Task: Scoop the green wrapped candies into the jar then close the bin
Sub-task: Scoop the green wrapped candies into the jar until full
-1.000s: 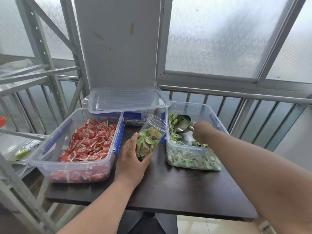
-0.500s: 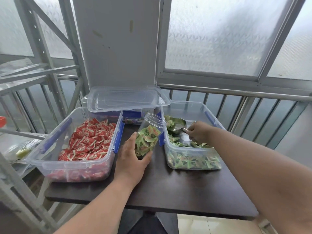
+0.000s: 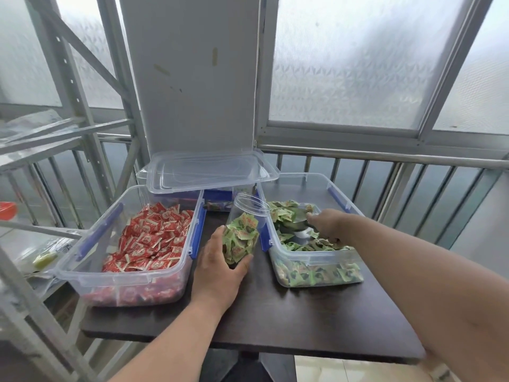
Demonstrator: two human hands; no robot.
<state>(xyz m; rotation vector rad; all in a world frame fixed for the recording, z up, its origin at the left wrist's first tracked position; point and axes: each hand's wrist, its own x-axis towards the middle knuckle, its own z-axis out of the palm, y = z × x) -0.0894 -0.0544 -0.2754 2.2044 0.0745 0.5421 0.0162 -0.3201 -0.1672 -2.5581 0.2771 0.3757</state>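
Two open bins sit on the dark counter [image 3: 303, 321]: the left bin [image 3: 91, 271] holds red candies [image 3: 154, 241], the right bin [image 3: 316, 266] green candies [image 3: 316, 275]. Between them, the left hand [image 3: 220, 271] grips the tilted jar [image 3: 243, 230]. The right hand [image 3: 329, 224] clenches a scoop [image 3: 296, 219] inside the right bin. One loose lid [image 3: 212, 172] rests behind.

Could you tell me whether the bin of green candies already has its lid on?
No, the bin of green candies is open on top, with the right hand reaching inside it.
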